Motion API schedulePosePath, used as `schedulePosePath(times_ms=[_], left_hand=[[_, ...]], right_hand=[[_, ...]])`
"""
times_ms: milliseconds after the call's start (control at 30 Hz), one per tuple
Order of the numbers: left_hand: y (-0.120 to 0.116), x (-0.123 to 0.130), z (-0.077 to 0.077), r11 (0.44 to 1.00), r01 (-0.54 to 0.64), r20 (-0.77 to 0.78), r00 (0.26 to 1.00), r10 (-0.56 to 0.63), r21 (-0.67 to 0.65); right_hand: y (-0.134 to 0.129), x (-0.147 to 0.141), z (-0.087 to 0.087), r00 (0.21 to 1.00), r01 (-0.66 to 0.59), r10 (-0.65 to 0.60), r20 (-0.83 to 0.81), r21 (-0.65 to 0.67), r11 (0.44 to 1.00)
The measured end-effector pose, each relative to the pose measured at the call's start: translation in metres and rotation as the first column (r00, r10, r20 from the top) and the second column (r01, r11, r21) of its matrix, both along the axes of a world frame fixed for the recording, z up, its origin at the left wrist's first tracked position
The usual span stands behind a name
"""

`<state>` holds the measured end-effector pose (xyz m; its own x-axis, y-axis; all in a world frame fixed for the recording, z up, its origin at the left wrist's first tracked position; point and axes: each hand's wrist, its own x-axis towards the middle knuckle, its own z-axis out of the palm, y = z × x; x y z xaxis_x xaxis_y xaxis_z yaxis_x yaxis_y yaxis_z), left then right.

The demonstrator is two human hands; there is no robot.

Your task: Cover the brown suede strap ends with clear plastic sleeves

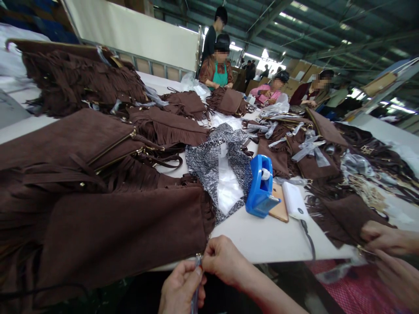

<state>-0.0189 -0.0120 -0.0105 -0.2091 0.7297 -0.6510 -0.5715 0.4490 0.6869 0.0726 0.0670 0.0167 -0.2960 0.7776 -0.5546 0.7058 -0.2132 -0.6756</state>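
A dark brown suede bag lies at the table's front edge, with fringe along its right side. At its lower right corner is a small gold metal fitting. My left hand is closed, thumb over fingers, on a narrow plastic-wrapped strip that hangs down from that fitting. Beside it, my right hand is closed in a pinch near the strip's upper end and the bag's corner. What sits between the right fingertips is hidden.
A blue tape dispenser, a gold phone and a white power bank with a cable lie right of centre. Several brown fringed bags cover the table. A co-worker's hands work on another bag at right; more people sit opposite.
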Motion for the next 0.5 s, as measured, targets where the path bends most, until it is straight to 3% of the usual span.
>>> schedulePosePath(times_ms=[100, 200, 333, 500], left_hand=[[-0.003, 0.000, -0.007, 0.995, 0.099, -0.163, 0.982, -0.093, 0.030], [-0.007, 0.002, -0.015, 0.970, 0.204, -0.475, 0.872, -0.119, 0.130], [-0.012, 0.004, -0.027, 0.891, 0.374, -0.815, 0.579, -0.006, 0.259], [-0.014, -0.003, -0.035, 0.789, 0.605, -0.983, 0.182, -0.008, 0.106]], right_hand=[[0.004, -0.001, 0.002, 0.991, 0.072, -0.085, -0.098, -0.137, 0.988], [0.005, -0.002, 0.005, 0.978, 0.109, -0.148, -0.150, -0.242, 0.964], [0.005, -0.004, 0.010, 0.976, 0.131, -0.176, -0.131, -0.296, 0.946], [0.005, -0.004, 0.010, 0.966, 0.137, -0.197, -0.165, -0.317, 0.938]])
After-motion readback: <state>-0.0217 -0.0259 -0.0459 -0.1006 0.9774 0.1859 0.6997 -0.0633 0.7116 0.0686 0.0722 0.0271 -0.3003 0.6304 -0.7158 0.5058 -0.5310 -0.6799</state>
